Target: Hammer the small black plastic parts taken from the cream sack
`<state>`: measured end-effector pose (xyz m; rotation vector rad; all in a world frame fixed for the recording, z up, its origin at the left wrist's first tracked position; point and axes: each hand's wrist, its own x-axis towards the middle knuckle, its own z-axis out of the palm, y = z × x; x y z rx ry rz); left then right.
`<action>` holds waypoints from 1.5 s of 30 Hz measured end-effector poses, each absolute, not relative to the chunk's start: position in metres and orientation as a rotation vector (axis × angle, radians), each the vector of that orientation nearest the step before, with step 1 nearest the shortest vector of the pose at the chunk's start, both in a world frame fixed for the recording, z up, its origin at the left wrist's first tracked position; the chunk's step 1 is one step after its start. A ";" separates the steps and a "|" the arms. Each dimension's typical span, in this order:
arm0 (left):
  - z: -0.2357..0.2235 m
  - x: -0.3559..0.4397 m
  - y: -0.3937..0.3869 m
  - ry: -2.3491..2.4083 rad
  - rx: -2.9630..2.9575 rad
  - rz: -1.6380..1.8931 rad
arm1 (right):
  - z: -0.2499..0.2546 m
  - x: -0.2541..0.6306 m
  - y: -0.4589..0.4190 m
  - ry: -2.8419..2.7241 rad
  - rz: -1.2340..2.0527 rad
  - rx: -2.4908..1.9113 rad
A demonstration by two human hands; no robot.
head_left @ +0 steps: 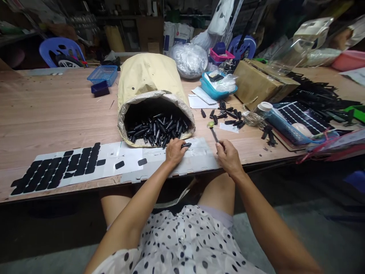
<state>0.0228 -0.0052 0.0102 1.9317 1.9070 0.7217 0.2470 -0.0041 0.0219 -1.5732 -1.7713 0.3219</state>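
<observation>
My left hand [174, 152] is closed around a small black tapered part [186, 145], just in front of the sack's mouth. In my right hand [229, 158] is the thin dark handle of a small tool with a yellow-green head [210, 125]; its exact kind is too small to make out. The head points away from me, apart from the left hand's part. A cream fabric sack [151, 72] lies on its side, its mouth facing me, with many similar black parts [158, 129] inside. Beneath my left hand lies a pale flat sheet [199, 156].
Black rounded pads [48, 173] lie on white backing at left. More black parts [228, 114] are scattered to the right, near a cardboard box [256, 82]. A blue basket [104, 74], a turquoise basket [218, 89] and a tray with a striped sheet [302, 118] also stand on the table.
</observation>
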 end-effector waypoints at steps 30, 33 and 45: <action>0.006 0.025 -0.004 1.919 1.863 0.646 | -0.001 0.199 -0.053 -2.028 0.359 -1.252; 0.006 0.025 -0.003 1.903 1.873 0.640 | -0.001 0.207 -0.044 -1.978 0.283 -1.298; 0.010 0.026 -0.007 1.880 1.997 0.598 | 0.010 0.234 0.027 -1.884 -0.055 -2.124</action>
